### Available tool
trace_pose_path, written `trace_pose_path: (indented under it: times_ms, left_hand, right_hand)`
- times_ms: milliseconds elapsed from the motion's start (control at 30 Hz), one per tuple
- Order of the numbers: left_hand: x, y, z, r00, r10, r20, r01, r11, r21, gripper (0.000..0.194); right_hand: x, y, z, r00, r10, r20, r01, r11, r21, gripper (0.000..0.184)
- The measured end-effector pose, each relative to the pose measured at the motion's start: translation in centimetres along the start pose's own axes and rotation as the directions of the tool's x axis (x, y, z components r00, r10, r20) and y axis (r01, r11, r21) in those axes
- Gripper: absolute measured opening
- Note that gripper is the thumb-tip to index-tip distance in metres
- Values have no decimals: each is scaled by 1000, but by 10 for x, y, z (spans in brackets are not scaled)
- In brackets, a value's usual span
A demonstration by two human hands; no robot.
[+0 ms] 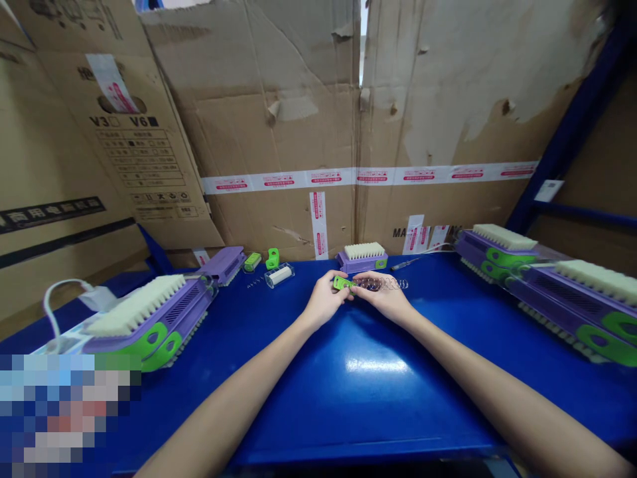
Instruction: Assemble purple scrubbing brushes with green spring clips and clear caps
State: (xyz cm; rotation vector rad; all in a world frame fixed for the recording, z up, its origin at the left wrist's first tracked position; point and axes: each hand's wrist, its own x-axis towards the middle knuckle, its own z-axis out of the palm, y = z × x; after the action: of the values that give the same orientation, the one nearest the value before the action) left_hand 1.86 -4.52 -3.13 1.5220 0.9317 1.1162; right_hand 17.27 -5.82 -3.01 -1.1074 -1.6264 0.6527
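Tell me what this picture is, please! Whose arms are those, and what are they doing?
There's no robot here. A camera on a person's head looks forward and down, so you see that person's own two bare arms.

The left hand holds a small green piece. The right hand is close beside it, with a coiled spring at its fingers; its exact grip is hard to see.

On the blue table lie purple blocks with cream, bristly tops, a smaller spring and a clear case with something white inside. Behind stands cardboard.
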Motion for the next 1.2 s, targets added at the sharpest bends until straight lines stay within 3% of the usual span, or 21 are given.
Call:
trace_pose_path:
  times_ms: [333, 567, 700, 867, 1200]
  left_hand:
    - [-2, 2, -1, 998, 45, -44, -45, 999, 2, 32]
    - [0, -6, -2, 991, 132, -32, -127, 981, 144, 41]
    - [1, -10, -5, 981, 189, -43, -172, 953, 250, 41]
    - [0, -7, -7, 980, 201, -10, -190, 940, 284, 40]
    - [1, -10, -7, 983, 170, 67, -179, 969, 169, 51]
  right_hand:
    - [-1, 2, 2, 999, -42, 22, 42, 999, 19, 30]
    - [0, 9, 2, 995, -88, 54, 93, 990, -102, 25]
    - [0, 10, 1, 974, -198, 107, 216, 957, -196, 29]
    - [1, 14, -2, 916, -362, 174, 399, 875, -275, 32]
    - [0, 15, -1, 944, -296, 143, 327, 897, -298, 29]
